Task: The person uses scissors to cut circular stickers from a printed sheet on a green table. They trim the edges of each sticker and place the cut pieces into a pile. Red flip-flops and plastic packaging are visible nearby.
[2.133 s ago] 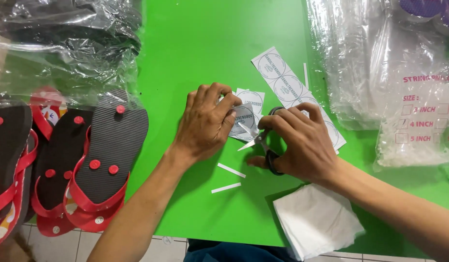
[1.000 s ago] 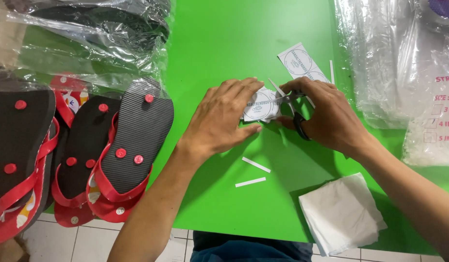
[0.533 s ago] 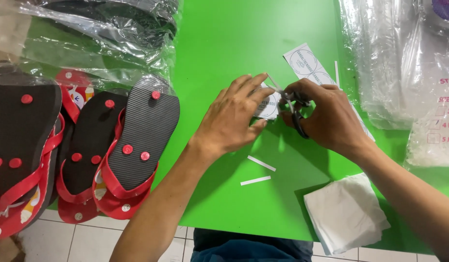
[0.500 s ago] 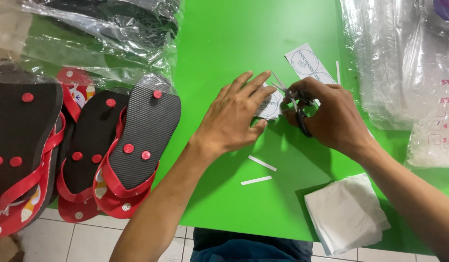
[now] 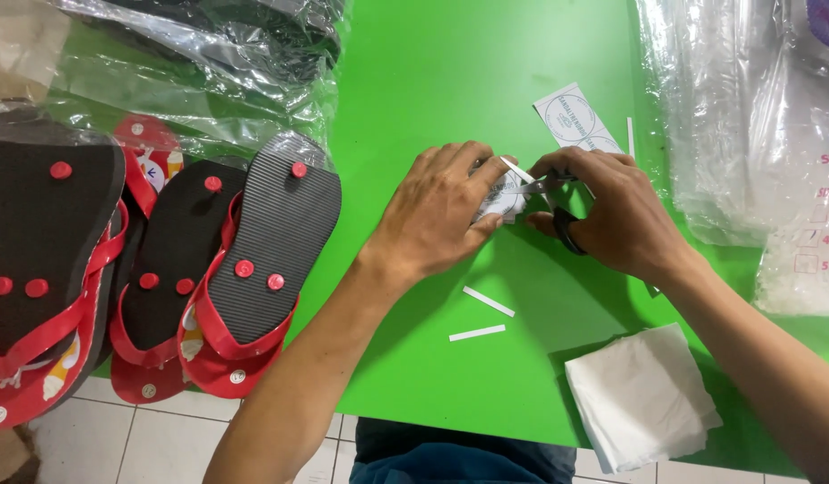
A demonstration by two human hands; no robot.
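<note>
Head view: a green worktop is seen from above. At centre frame, a small printed paper label is pinched between the thumb and fingers of the left hand. The fingers of the right hand are clenched through the black handles of a pair of scissors, whose blades are laid against the label's upper edge. A sheet of round printed labels lies just above the hands. Two cut white strips lie below them, and folded white tissue rests at lower right. Black-and-red flip-flops are stacked at left, sole-up. Clear plastic bags occupy the upper right.
</note>
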